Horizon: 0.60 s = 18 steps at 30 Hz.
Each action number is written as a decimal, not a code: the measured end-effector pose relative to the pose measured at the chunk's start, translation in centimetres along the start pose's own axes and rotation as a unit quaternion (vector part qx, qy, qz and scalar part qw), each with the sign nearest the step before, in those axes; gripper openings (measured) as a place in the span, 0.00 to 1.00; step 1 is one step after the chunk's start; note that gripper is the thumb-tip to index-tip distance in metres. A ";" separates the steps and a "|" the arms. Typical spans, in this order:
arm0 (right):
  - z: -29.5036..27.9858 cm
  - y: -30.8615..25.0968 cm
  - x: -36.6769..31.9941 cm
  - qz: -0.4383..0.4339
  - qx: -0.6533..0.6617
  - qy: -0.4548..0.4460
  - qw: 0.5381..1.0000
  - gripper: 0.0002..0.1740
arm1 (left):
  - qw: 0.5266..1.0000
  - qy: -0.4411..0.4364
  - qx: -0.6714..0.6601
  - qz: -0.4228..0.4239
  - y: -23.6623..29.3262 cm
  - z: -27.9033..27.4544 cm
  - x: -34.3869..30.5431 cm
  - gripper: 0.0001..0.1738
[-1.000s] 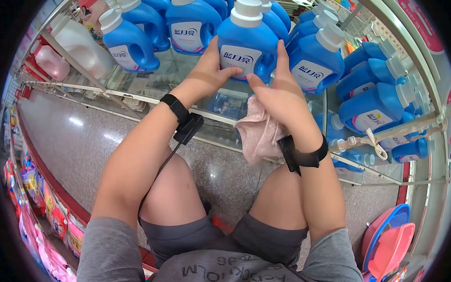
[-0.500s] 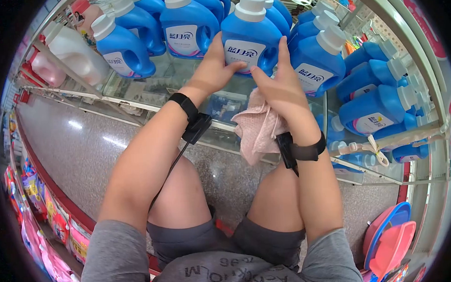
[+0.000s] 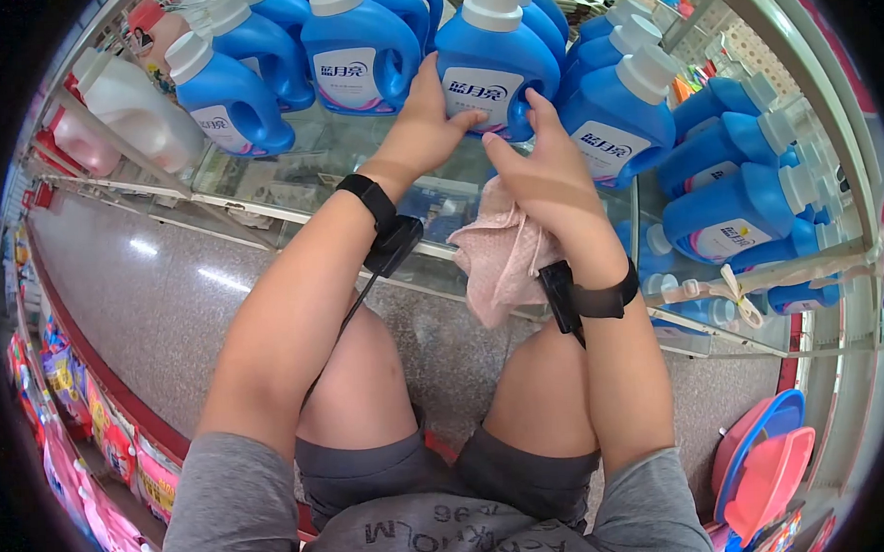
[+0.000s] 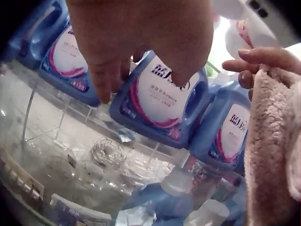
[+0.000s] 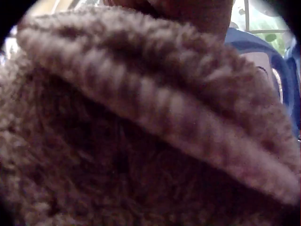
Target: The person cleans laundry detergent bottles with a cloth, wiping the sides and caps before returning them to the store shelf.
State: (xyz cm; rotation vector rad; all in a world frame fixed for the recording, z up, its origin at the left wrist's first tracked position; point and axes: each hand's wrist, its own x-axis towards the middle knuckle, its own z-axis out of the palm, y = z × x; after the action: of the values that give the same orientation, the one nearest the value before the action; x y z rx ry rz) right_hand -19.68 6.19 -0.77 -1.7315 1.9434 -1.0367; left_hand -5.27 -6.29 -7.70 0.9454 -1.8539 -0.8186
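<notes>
A blue laundry detergent bottle [image 3: 498, 74] with a white cap stands upright at the front of the glass shelf. My left hand [image 3: 422, 131] holds it by its left side, thumb lying on the white label and the other fingers along the edge. My right hand [image 3: 545, 170] is beside the bottle's lower right, its thumb and forefinger spread apart. From that palm hangs a pink cloth [image 3: 500, 254], gripped by the lower fingers, which are mostly hidden. The cloth [image 5: 155, 103] fills most of the right wrist view. In the left wrist view, the bottle [image 4: 155, 103] rests on the shelf.
More blue bottles [image 3: 356, 55] line the shelf to the left, and another bottle [image 3: 617, 124] stands close on the right. White bottles [image 3: 139, 106] are farther left. A metal rail [image 3: 754, 275] runs along the right-hand shelf. Plastic basins [image 3: 765, 459] stand at lower right.
The right hand's fingertips have come down and away from the bottle's right side. The left hand stays on the bottle, while the view has shifted slightly.
</notes>
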 end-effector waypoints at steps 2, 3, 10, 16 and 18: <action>-0.1 0.4 0.0 -0.017 0.020 0.026 0.999 0.44 | 1.000 0.003 0.006 0.001 0.2 -0.1 -0.3 0.54; -0.5 0.1 -0.1 0.009 0.061 -0.010 0.998 0.39 | 1.000 0.005 0.013 0.000 0.2 -0.2 -0.5 0.53; -1.9 -0.7 -1.5 0.016 0.160 0.002 0.987 0.20 | 0.994 0.024 0.094 0.052 2.0 -2.0 -2.4 0.47; -3.6 -1.8 -3.2 -0.091 0.340 0.057 0.934 0.17 | 0.981 -0.157 -0.112 0.008 9.4 -4.9 -7.0 0.38; -4.8 -2.6 -3.9 -0.081 0.353 0.045 0.931 0.17 | 0.941 -0.307 -0.139 0.025 11.4 -5.8 -8.3 0.38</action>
State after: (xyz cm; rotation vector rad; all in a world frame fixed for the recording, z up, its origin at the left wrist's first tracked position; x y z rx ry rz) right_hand -20.34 11.36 3.46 -1.4413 1.2290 -1.6420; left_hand -0.45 5.52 0.65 0.4832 -2.1849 -1.4189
